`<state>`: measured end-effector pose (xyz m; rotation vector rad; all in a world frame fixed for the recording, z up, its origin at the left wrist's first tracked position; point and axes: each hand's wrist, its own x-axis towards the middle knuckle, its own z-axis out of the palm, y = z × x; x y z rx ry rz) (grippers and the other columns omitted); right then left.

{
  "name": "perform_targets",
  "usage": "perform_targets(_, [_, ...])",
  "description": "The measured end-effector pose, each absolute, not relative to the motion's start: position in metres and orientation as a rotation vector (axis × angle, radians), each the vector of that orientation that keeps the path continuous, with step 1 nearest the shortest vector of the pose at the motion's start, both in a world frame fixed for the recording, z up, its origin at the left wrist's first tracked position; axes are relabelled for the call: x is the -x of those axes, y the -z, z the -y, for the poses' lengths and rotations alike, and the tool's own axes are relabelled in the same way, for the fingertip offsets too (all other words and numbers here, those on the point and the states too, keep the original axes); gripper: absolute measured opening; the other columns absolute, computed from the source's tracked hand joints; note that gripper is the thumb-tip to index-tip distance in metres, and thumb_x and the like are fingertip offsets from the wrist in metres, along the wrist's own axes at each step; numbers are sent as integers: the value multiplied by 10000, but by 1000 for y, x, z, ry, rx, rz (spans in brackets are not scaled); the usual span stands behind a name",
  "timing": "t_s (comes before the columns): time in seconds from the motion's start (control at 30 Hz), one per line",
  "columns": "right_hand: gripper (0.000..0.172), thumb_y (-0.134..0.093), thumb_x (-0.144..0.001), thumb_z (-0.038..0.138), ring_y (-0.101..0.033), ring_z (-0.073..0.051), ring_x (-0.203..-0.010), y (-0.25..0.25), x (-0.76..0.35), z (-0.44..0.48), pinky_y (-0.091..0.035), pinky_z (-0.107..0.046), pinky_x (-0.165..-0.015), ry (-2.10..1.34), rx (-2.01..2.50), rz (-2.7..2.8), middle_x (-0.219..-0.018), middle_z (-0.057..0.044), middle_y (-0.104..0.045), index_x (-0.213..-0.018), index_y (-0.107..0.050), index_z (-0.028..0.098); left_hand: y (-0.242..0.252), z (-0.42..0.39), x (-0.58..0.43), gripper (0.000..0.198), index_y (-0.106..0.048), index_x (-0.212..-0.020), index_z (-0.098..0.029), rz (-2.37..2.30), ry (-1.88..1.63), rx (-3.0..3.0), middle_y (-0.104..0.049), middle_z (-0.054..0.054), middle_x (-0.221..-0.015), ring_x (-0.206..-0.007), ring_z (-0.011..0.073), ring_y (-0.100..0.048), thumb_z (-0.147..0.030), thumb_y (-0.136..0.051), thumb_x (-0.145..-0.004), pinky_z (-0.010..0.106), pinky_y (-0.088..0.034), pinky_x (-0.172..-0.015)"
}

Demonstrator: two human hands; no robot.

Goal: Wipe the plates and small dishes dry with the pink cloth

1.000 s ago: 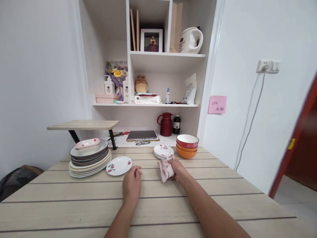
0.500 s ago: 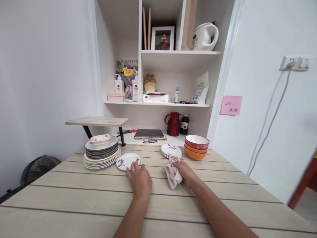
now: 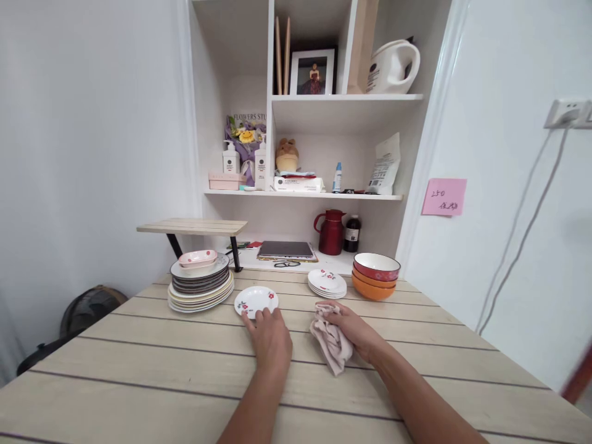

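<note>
Plate point(image 3: 256, 298) @ L grip point(image 3: 272, 340), cloth point(image 3: 333, 343) in R grip point(image 3: 357, 332).

Single plate point(image 3: 256, 298) part-hidden by left hand point(image 3: 272, 339), wall socket point(image 3: 567, 113) cut off

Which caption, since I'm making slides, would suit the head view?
Left hand at the near edge of a flowered plate, right hand holding a crumpled pale-pink cloth.

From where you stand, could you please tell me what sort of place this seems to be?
Probably a room in a home: a plank-topped table holds stacked bowls, and the built-in shelves behind it hold a framed picture and a plush toy.
</note>
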<state>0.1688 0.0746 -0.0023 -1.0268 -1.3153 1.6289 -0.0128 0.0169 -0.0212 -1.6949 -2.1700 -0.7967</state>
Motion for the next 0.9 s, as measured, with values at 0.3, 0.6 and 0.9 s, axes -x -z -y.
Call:
perform_targets(0.3, [335,-676,-728,209,-652,-166,-666,0,-165,-74,-507,-258,-608,-1673,913,1219,-760,-19,-703,-1058,-614,207,19,-10,3,290,-703,-900,-168,1945,808,2141,-631,151,-1067,-1033,309,-485,-202,-420,-848,448,-339,-908])
perform_targets(0.6, [267,-686,-724,264,-667,-186,-787,-10,-173,-84,-538,-278,-676,-1451,693,855,-900,-53,-721,-973,-638,178,8,-2,-13,313,-680,-737,-225,1736,1045,2505,-687,61,-789,-811,218,-573,-286,-413,-889,354,-385,-819])
perform_targets(0.9, [569,-743,-672,259,-633,-202,-997,-5,-171,-83,-515,-320,-831,-1480,587,1010,-1098,-22,-684,-1206,-549,287,11,-16,5,338,-617,-978,-206,2077,1674,1902,-662,81,-988,-885,208,-617,-361,-321,-922,324,-463,-768])
